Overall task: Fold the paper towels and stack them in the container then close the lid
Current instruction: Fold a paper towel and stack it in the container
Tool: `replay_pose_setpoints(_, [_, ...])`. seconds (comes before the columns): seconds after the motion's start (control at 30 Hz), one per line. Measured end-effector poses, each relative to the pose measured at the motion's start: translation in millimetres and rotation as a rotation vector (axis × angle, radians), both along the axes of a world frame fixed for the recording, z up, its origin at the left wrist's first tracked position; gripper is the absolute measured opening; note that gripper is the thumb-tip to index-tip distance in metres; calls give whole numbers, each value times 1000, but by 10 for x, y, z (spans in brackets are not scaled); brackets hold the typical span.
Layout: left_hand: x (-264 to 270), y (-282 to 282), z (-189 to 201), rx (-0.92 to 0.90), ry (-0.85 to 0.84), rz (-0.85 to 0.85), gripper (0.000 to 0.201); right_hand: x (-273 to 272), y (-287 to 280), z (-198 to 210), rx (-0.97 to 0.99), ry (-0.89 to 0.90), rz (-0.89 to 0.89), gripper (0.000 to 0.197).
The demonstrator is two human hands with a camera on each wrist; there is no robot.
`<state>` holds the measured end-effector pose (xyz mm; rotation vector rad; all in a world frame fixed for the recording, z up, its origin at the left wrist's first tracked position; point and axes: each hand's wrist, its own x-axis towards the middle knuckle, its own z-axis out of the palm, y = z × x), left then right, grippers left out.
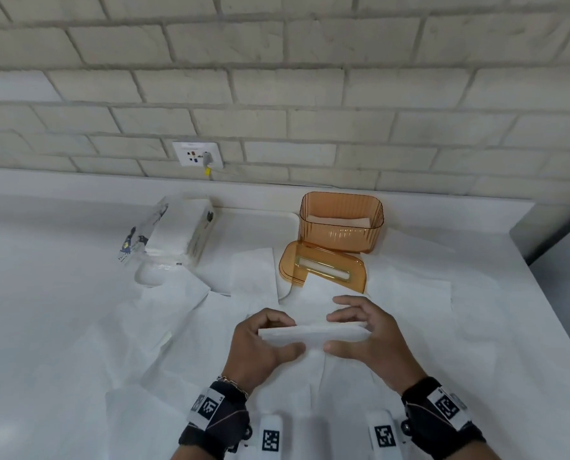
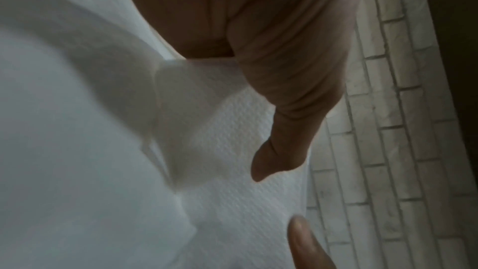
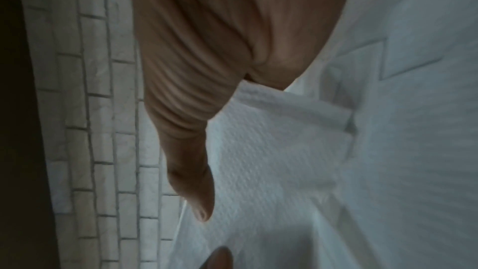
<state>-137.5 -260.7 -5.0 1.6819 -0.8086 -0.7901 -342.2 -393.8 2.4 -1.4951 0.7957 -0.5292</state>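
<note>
Both hands hold one folded white paper towel (image 1: 313, 333) above the counter, near its front. My left hand (image 1: 273, 336) pinches its left end between thumb and curled fingers. My right hand (image 1: 346, 330) pinches the right end the same way. The textured towel (image 2: 258, 201) fills the left wrist view under my thumb, and the towel (image 3: 271, 161) shows likewise in the right wrist view. The orange ribbed container (image 1: 341, 222) stands open at the back with folded towels inside. Its orange slotted lid (image 1: 323, 267) lies flat in front of it.
Several unfolded paper towels (image 1: 177, 327) lie spread over the white counter (image 1: 44, 260). An opened pack of towels (image 1: 174, 232) sits at the back left. A brick wall with a socket (image 1: 197, 154) runs behind. The counter ends at the right edge (image 1: 526, 260).
</note>
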Motion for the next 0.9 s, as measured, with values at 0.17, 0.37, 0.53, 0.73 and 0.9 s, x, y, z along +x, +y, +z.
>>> replay_pose_setpoints(0.17, [-57, 17, -82, 35, 37, 21, 38, -35, 45, -172, 69, -9, -20, 82])
replay_pose_setpoints(0.37, [-93, -57, -20, -63, 26, 30, 35, 9, 0, -8, 13, -61, -20, 80])
replay_pose_setpoints(0.53, [-10, -7, -132, -25, 41, 39, 39, -105, -32, -186, 25, -39, -23, 83])
replay_pose_setpoints(0.73, [-118, -141, -30, -27, 9, 31, 30, 5, -15, -128, 26, -23, -28, 58])
replay_pose_setpoints(0.9, [9, -110, -30, 21, -6, 46, 43, -40, -76, -66, 19, 0, 26, 64])
